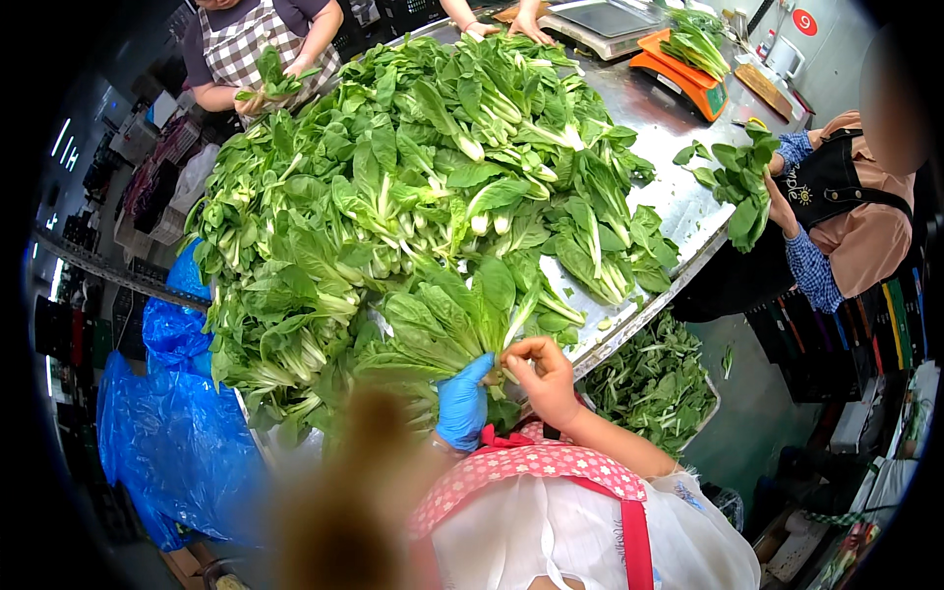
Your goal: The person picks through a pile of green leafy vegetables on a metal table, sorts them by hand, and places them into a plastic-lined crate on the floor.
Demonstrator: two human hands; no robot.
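- Leafy green bunch (pixel 433 320) is over the near edge of the desk (pixel 688 202), in front of the person, leaves pointing away and stem ends toward the body.
- Left hand (pixel 462 403), in a blue glove, has its fingers closed around the base of that bunch.
- Right hand (pixel 547 383), bare, is just beside the glove; its thumb and forefinger are pinched narrow on the stem end of the bunch. What exactly lies between their tips is too small to tell.
- Large heap of greens (pixel 393 177) covers much of the metal desk, pale stems and leaves lying in many directions.
- Below the desk edge, near the right forearm, a crate (pixel 710 408) holds loose leaves (pixel 639 383).
- Blue plastic sheeting (pixel 177 433) hangs at the desk's left side.
- At the far right corner, an orange scale (pixel 706 96) bears more greens (pixel 696 49); a silver scale (pixel 610 20) stands near it, as do a wooden board (pixel 764 90) and a white kettle (pixel 786 57).
- Co-worker on the right (pixel 855 226) holds a bunch of leaves (pixel 744 182) over the desk edge.
- Co-worker in a checked apron (pixel 241 44) holds a small bunch (pixel 275 79) beyond the heap.
- Another person's hands (pixel 528 25) rest at the far edge.
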